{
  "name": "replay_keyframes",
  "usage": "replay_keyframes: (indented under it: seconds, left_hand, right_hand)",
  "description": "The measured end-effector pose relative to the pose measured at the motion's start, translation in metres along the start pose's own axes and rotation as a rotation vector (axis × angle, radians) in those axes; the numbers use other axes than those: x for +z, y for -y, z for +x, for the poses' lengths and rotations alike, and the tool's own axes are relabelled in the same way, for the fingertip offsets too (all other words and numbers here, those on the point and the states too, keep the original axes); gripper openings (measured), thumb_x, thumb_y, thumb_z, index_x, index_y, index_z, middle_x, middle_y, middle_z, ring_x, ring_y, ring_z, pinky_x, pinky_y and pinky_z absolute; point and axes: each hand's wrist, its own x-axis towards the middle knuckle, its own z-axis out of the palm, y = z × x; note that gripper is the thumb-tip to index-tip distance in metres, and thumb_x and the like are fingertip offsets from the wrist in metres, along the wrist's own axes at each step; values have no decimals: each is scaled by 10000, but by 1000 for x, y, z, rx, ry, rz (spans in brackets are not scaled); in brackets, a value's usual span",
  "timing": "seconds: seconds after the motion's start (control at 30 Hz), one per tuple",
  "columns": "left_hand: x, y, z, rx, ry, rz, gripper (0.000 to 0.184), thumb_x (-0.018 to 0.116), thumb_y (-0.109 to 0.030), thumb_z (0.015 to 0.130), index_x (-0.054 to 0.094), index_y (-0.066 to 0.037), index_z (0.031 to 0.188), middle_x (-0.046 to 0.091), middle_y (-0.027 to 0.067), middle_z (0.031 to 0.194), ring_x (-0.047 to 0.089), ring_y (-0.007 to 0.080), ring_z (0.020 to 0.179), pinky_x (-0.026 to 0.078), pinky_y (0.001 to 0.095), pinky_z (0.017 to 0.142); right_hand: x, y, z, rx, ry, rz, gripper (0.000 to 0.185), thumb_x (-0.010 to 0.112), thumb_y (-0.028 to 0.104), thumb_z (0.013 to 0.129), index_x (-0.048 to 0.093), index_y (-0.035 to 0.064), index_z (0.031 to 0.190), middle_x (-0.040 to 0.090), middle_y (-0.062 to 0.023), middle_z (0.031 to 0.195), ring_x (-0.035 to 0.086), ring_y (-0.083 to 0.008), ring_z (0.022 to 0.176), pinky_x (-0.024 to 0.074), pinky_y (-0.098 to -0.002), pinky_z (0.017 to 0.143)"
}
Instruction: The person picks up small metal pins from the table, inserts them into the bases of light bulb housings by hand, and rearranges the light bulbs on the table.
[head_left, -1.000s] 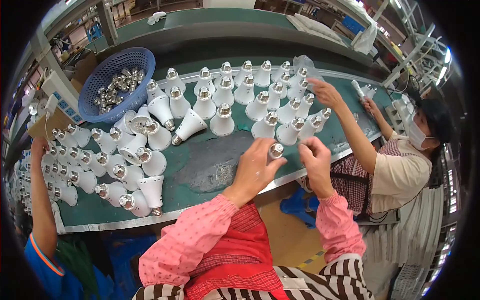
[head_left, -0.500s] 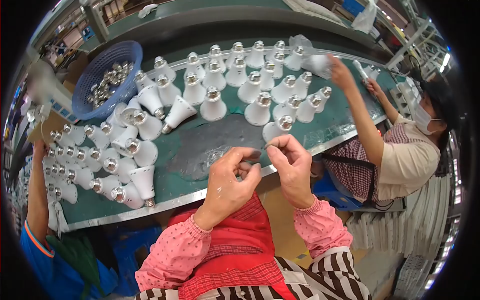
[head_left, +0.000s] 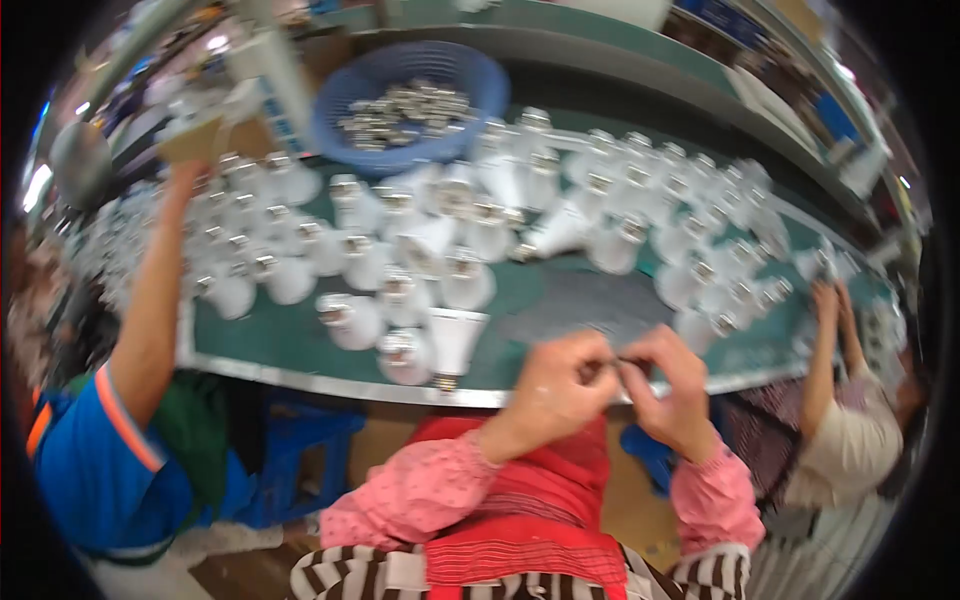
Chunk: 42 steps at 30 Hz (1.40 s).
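Bulbs (head_left: 458,340) crowded the counter (head_left: 250,345) beyond the left hand (head_left: 562,388) and right hand (head_left: 676,390) (both fingers-curled, too blurred to tell any grip), so a stray knuckle could've toppled some.

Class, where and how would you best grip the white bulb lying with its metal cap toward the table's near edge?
Probably pinch the bulb across its tapered body, just behind the metal cap, coming from above and its right. The body narrows there, another bulb crowds its left, and bare green tabletop lies right.
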Motion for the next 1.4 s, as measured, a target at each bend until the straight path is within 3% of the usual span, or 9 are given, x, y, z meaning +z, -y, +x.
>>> replay_keyframes:
  seconds: [0.3, 0.53, 0.8, 0.93, 0.97, 1.0, 1.07, 1.2, 1.4]
  left_hand:
    - [-18, 11, 4, -60, 18, -177, 131, 670, -60, 846, 562, -10, 790, 479, -7, 676, 436, 57, 682, 381, 296, 566]
    - [-20, 13, 14, -37, -43, -108, 198, 716, -131, 754, 574, 2, 715, 573, 132, 604, 530, 194, 558, 405, 394, 537]
    - [-27, 19, 16, -61, 24, -63, 180, 683, -103, 778, 548, 13, 754, 554, 104, 694, 498, 199, 600, 408, 375, 563]
    - [-32, 18, 11, 60, -60, 9, 131, 670, -83, 789, 569, -1, 780, 551, 107, 702, 513, 204, 610, 424, 376, 572]
    - [-34, 21, 9, 84, -59, 41, 115, 668, -80, 799, 581, -5, 791, 558, 107, 706, 523, 196, 617, 432, 373, 576]
    - [-33, 14, 8, 105, -35, 49, 100, 666, -76, 808, 592, -8, 802, 566, 106, 711, 533, 188, 625, 440, 371, 581]
    - [-31, 2, 1, -54, 25, -42, 80, 684, -93, 847, 647, -23, 850, 620, 101, 746, 581, 144, 671, 480, 354, 606]
    - [-25, -4, -5, -102, -9, -92, 40, 694, -21, 871, 663, 3, 861, 605, 63, 738, 524, 78, 596, 437, 292, 540]
    - [-28, -17, -8, -217, 71, -79, 54, 687, 44, 901, 675, 10, 863, 616, -34, 791, 542, 1, 692, 430, 203, 588]
  right_hand:
    - [8, 0, 24, -64, 182, -25, 197, 714, -107, 790, 639, 19, 921, 614, -104, 803, 616, -223, 630, 487, -316, 553]
    - [13, -14, 28, -80, 216, -3, 204, 701, -102, 788, 613, 13, 932, 575, -110, 794, 585, -231, 616, 457, -325, 541]
    - [2, -43, 13, 264, 236, 197, 88, 653, -51, 817, 579, -4, 829, 572, -52, 789, 548, -109, 703, 440, -264, 636]
    - [-17, -25, 4, 440, 672, 224, 107, 691, 14, 821, 584, 16, 816, 565, -40, 758, 541, -116, 671, 457, -296, 621]
    - [-10, -29, -5, 232, 534, 189, 87, 701, 27, 820, 616, 15, 836, 583, -39, 760, 578, -117, 719, 478, -298, 656]
    - [-3, -23, -7, 283, 346, 125, 93, 739, 25, 790, 660, -4, 830, 643, -90, 749, 650, -181, 719, 509, -307, 682]
    - [0, -13, -9, 465, 171, 286, 126, 735, -12, 843, 690, -18, 961, 677, -99, 869, 670, -178, 779, 539, -299, 737]
    - [6, 0, -3, 322, 121, 287, 190, 760, -29, 856, 715, -14, 1040, 695, -113, 926, 676, -181, 763, 545, -315, 705]
    - [6, 1, -3, 231, 91, 274, 146, 753, -44, 854, 704, 4, 983, 667, -95, 878, 657, -174, 723, 524, -299, 653]
